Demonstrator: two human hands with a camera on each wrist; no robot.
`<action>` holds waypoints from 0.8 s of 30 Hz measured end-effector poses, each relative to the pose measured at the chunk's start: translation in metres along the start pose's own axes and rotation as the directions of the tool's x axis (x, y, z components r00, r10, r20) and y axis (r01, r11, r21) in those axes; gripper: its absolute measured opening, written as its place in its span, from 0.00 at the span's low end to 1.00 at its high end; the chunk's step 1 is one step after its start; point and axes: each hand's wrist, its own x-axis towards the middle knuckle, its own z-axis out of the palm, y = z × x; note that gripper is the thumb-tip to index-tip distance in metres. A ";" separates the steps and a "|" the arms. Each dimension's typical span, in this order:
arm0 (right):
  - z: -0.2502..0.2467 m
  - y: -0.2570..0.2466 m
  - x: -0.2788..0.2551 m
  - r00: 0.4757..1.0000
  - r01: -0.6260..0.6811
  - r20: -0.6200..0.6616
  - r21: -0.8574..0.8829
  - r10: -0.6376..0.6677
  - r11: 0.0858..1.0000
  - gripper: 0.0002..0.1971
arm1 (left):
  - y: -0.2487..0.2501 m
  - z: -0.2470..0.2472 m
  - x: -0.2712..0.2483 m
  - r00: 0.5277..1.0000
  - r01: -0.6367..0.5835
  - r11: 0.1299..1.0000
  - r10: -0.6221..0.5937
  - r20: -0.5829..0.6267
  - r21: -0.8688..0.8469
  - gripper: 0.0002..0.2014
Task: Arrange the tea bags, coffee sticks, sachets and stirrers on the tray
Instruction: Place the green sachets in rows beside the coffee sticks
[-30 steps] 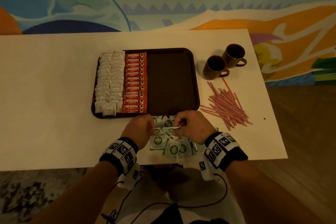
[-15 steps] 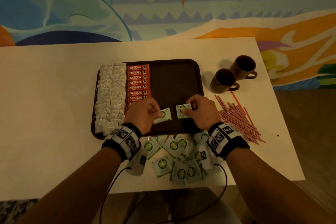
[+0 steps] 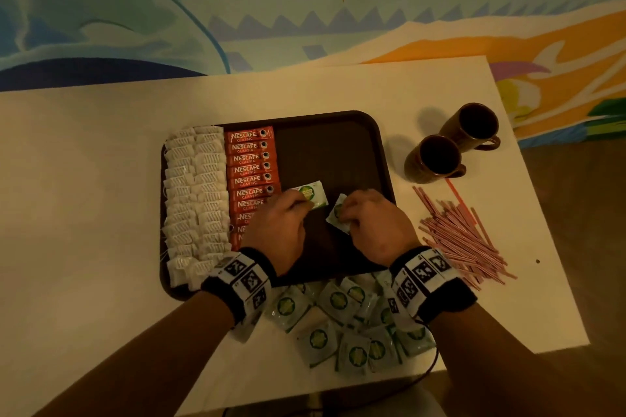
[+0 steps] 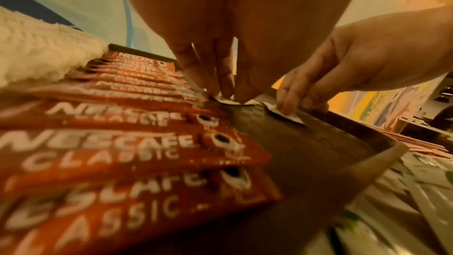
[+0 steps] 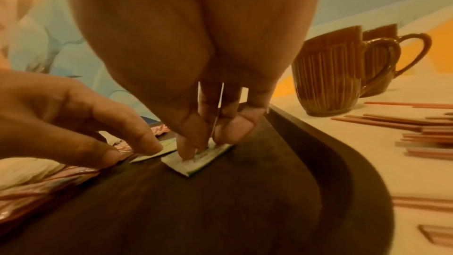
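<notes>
- Both hands have moved from the loose pile at the near table edge onto the tray (image 3: 379, 132); a second ago they were picking in that pile, half a second ago each was carrying a sachet over the tray's near part.
- Left hand (image 3: 283, 230) now pinches a green-and-white sachet (image 3: 313, 195) just right of the coffee sticks (image 3: 252, 169), fingertips (image 5: 149, 145) pressing its near edge down onto the tray floor.
- Right hand (image 3: 371, 225) pinches a second sachet (image 3: 337, 213) a little to the right; thumb and fingers clamp it, its lower edge touching the tray, still tilted.
- The two sachets lie near each other, not touching. Hands are close but apart.
- Tea bags (image 3: 196, 200) fill the tray's left columns, coffee sticks the next column; the right part is bare apart from these two sachets.
- Judgement: the sachet column has just been started; first pieces are being seated, not yet released.
- Remaining sachets (image 3: 338, 325) are still heaped on the table at the near edge; stirrers (image 3: 464, 237) lie untouched to the right of the tray, near two brown mugs (image 3: 450, 145).
- Most of the sachet work and all the stirrers remain.
</notes>
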 end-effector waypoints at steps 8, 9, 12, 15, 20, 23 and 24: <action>-0.011 0.008 0.043 0.982 -0.083 -0.159 0.144 0.106 0.986 0.29 | -0.007 -0.017 0.043 0.998 0.001 0.999 -0.003 0.059 0.039 0.19; -0.013 0.008 0.049 0.981 -0.082 -0.165 0.144 0.106 0.986 0.29 | -0.008 -0.019 0.050 0.998 0.009 0.999 -0.013 0.068 0.049 0.19; -0.017 0.004 0.065 0.981 -0.065 -0.174 0.127 0.087 0.990 0.31 | -0.012 -0.026 0.065 0.997 0.030 0.996 -0.036 0.068 0.085 0.18; -0.018 0.000 0.077 0.981 -0.051 -0.180 0.121 0.073 0.991 0.33 | -0.018 -0.030 0.077 0.996 0.052 0.993 -0.059 0.064 0.107 0.19; -0.021 -0.008 0.091 0.986 -0.031 -0.156 0.134 0.052 0.991 0.35 | -0.027 -0.034 0.088 0.994 0.088 0.989 -0.095 0.052 0.119 0.20; -0.021 -0.010 0.096 0.987 -0.019 -0.156 0.130 0.040 0.991 0.35 | -0.029 -0.035 0.091 0.994 0.090 0.989 -0.097 0.047 0.118 0.19; -0.021 -0.010 0.097 0.987 -0.018 -0.155 0.125 0.037 0.992 0.35 | -0.029 -0.034 0.092 0.994 0.092 0.989 -0.099 0.048 0.118 0.19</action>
